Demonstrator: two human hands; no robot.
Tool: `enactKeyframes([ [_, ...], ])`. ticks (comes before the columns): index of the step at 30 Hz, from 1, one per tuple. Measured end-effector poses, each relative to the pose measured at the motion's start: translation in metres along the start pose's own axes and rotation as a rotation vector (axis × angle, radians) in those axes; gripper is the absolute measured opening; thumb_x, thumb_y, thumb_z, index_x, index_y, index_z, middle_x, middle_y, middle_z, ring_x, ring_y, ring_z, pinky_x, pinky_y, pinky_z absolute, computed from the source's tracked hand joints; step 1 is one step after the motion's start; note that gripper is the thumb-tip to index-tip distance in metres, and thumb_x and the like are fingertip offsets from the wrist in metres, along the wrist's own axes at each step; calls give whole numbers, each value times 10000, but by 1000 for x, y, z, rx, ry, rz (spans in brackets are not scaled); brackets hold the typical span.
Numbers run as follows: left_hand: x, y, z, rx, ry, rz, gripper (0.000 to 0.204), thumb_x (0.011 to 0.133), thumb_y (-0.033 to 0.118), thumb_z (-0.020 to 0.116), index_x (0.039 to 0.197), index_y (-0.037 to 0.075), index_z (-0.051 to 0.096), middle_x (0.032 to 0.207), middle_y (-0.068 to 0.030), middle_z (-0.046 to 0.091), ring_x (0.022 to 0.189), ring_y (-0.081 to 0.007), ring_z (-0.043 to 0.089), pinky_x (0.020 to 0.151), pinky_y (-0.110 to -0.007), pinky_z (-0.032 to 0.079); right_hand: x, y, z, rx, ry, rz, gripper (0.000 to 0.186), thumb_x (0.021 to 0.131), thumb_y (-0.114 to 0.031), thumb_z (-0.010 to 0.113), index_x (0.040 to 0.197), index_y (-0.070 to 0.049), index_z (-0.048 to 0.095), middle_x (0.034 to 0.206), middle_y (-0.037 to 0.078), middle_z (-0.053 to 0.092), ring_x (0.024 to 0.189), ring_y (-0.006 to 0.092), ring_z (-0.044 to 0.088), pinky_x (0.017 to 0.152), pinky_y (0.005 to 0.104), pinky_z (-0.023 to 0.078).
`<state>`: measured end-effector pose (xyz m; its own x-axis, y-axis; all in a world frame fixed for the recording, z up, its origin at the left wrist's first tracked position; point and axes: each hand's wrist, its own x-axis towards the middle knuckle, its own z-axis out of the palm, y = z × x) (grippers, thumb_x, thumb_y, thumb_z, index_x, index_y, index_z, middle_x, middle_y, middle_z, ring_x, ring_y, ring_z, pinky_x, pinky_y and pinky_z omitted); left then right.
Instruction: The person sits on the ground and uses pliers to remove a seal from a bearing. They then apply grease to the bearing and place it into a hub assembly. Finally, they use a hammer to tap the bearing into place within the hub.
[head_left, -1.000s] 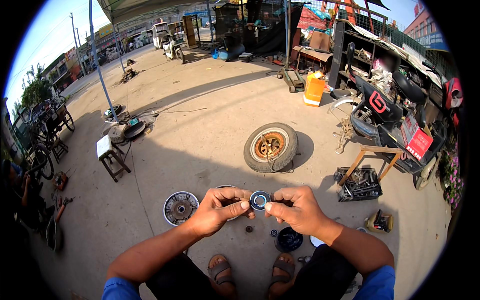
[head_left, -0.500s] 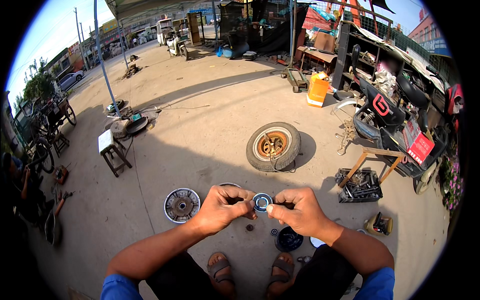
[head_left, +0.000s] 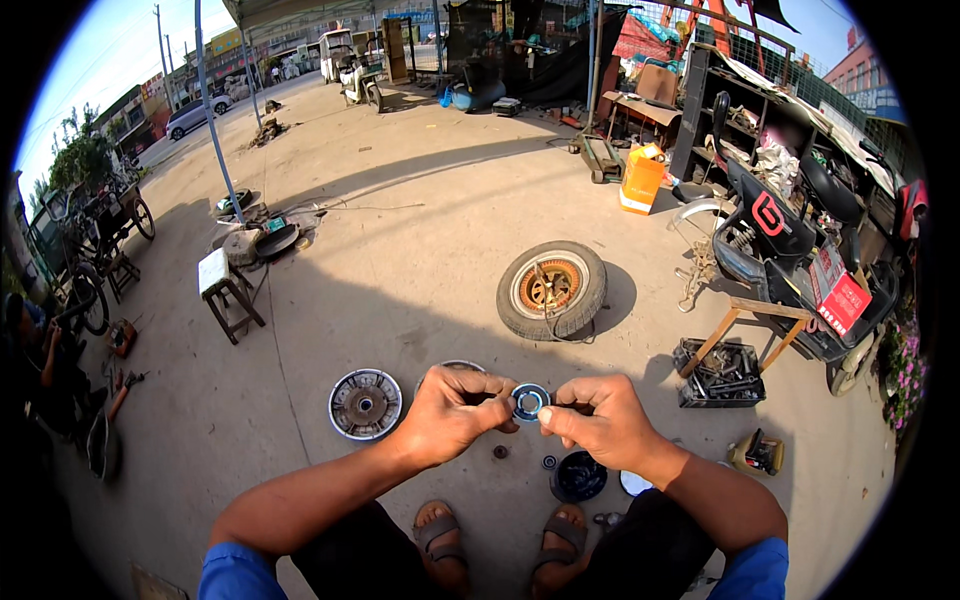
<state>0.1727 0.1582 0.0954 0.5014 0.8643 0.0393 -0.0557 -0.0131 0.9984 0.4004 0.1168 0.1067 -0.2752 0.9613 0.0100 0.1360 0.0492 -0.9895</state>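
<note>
A small ball bearing (head_left: 518,402) with a blue ring face is held up in front of me, tilted toward my view. My left hand (head_left: 445,418) pinches its left edge between thumb and fingers. From the other side, the thumb and fingertips of my right hand (head_left: 608,425) close on its right edge. Below the hands, a silver-rimmed motor end cover (head_left: 365,405) lies on the ground, with a second round cover (head_left: 460,366) partly hidden behind my left hand. A dark bowl of grease (head_left: 580,477) sits by my right foot, a smaller bearing (head_left: 549,462) beside it.
A wheel with a tire (head_left: 552,290) lies ahead on the concrete. To the right are a crate of tools (head_left: 722,375), a cut-open container (head_left: 757,452) and a scooter (head_left: 770,215). A stool (head_left: 228,290) stands left; a person (head_left: 40,350) sits at the far left.
The view has shifted slightly, and the bearing is turned a little differently between my fingers. Both hands keep their pinch. A car in the far background has moved right.
</note>
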Motion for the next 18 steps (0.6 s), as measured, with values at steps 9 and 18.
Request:
enactKeyframes([
  [9,2,-4,-3,119,14,20,191,861,30,668,1006,-60,754,798,-72,699,721,-102,649,645,-258,532,5,-4,-13,-19,-14,-6,420,902,-156,713,1187,140,630,944,146,723,850,131,672,744,259,543],
  [18,1,-10,5,231,-101,-4,178,847,52,687,975,-58,746,758,-55,681,663,-84,604,600,-259,497,6,6,-9,-83,16,-31,389,844,-99,716,1141,146,660,1020,201,748,931,181,712,824,296,559],
])
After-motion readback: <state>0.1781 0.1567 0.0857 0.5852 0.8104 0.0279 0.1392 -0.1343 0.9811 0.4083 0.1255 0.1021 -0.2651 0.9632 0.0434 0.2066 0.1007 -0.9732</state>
